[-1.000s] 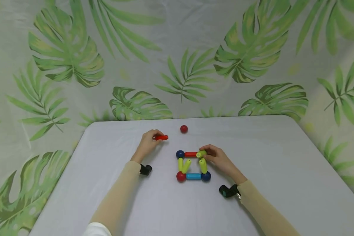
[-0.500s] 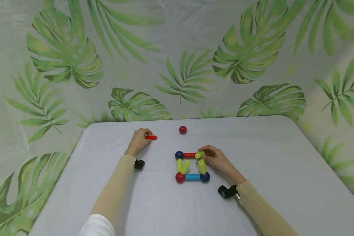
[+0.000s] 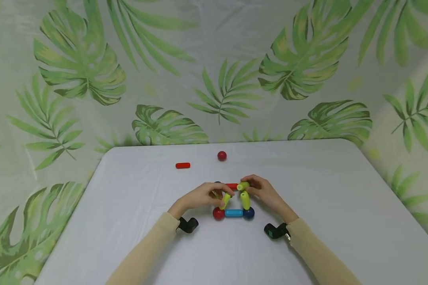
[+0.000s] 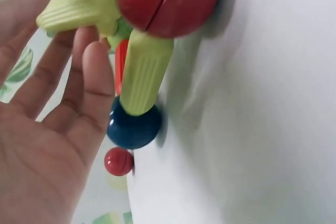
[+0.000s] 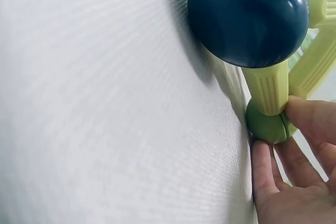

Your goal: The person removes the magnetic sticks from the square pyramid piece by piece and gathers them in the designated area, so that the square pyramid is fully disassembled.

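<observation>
The left hand [image 3: 202, 194] curls around a leaning lime rod [image 3: 225, 201] on the near red ball [image 3: 218, 214], masking most of the far blue ball [image 4: 134, 127] from the head view. Also hidden there is the green ball [image 5: 265, 125] on the desk [image 3: 306, 178], pinched by the right hand [image 3: 265, 192].

Here come the balls, and I make it five in all: two red balls [image 3: 222, 156], two blue balls [image 3: 249, 213] and a single green ball [image 5: 268, 127]. Over to the sticks, and that's eight: two red sticks [image 3: 183, 165], just one light-blue stick [image 3: 233, 213], and a full five for the yellow-green sticks [image 3: 245, 200], some partly hidden. Two black wrist cameras [image 3: 189, 225] on show, two beige sleeves [image 3: 148, 245], one white tabletop [image 3: 324, 178]!
</observation>
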Action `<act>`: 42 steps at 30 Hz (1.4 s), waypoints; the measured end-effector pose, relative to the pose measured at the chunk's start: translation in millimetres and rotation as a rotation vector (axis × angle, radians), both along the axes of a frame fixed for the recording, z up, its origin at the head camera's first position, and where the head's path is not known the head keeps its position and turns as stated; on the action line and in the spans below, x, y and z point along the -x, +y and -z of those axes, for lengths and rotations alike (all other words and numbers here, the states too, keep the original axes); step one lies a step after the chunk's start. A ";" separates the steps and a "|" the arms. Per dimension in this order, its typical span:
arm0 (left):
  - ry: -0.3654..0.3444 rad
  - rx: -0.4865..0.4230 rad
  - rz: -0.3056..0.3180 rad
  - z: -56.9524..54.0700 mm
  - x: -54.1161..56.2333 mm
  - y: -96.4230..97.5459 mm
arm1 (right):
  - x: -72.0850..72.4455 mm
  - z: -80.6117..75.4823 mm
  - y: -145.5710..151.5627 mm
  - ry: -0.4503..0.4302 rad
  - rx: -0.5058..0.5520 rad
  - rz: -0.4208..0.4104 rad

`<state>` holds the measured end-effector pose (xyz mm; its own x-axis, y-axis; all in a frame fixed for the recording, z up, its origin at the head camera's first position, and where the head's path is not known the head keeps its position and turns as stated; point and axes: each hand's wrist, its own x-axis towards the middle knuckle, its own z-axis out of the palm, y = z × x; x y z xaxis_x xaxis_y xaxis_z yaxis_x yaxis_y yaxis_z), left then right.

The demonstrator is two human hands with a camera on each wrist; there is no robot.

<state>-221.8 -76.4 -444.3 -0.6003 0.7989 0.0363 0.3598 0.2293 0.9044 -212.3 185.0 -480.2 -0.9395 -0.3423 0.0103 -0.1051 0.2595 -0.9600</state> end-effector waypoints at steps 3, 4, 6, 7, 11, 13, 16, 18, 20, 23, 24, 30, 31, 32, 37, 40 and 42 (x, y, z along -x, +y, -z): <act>0.063 0.000 -0.068 2.0 -3.9 4.7 | 0.3 0.1 0.0 -0.004 0.000 0.001; 0.092 -0.004 -0.106 2.7 -4.1 4.9 | 0.4 0.2 0.1 -0.005 0.002 0.000; 0.129 -0.027 -0.188 3.4 -3.9 2.8 | 0.6 0.1 0.3 -0.005 0.001 0.005; 0.134 -0.037 -0.236 3.3 -3.9 0.6 | 0.8 0.0 0.5 -0.003 -0.003 0.007; 0.064 -0.098 -0.405 4.8 -2.0 -15.7 | 1.5 0.1 1.5 0.002 -0.011 0.006; 0.008 -0.116 -0.481 6.7 1.5 -26.9 | 1.8 0.2 2.2 0.005 -0.019 0.006; -0.019 -0.125 -0.619 9.6 11.1 -45.0 | 2.3 0.5 3.1 0.007 -0.026 0.009; -0.005 -0.090 -0.734 11.7 19.7 -55.6 | 2.5 0.5 3.3 0.008 -0.031 0.018; 0.027 -0.030 -0.835 14.5 28.2 -65.1 | 2.3 0.2 3.1 0.004 -0.024 0.018; 0.056 0.068 -0.943 18.0 39.5 -74.9 | 1.2 -0.6 2.0 -0.004 -0.009 0.014; 0.062 0.090 -0.961 19.7 43.0 -77.4 | 0.7 -0.9 1.6 -0.005 -0.007 0.010; 0.096 0.157 -1.019 22.3 57.1 -84.7 | -0.8 -1.2 -0.3 -0.009 -0.006 0.005; 0.105 0.161 -1.019 21.7 58.4 -85.1 | -0.8 -1.4 -0.5 -0.012 -0.003 0.007; 0.112 0.163 -1.019 21.0 59.6 -85.2 | -0.7 -1.6 -0.5 -0.014 -0.002 0.008; 0.135 0.190 -1.017 19.1 63.6 -86.7 | -0.8 -3.0 -0.6 -0.017 0.020 0.002; 0.156 0.166 -0.983 18.1 62.1 -83.1 | -1.4 -3.6 -0.5 -0.018 0.020 0.000; 0.188 0.110 -0.907 15.3 57.3 -73.9 | -1.5 -4.1 -0.1 -0.014 0.007 0.004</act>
<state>-279.1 -150.3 -459.7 -0.9885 0.0323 0.1477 0.1392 0.5752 0.8061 -210.8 184.8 -476.1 -0.9409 -0.3388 -0.0005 -0.0908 0.2535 -0.9631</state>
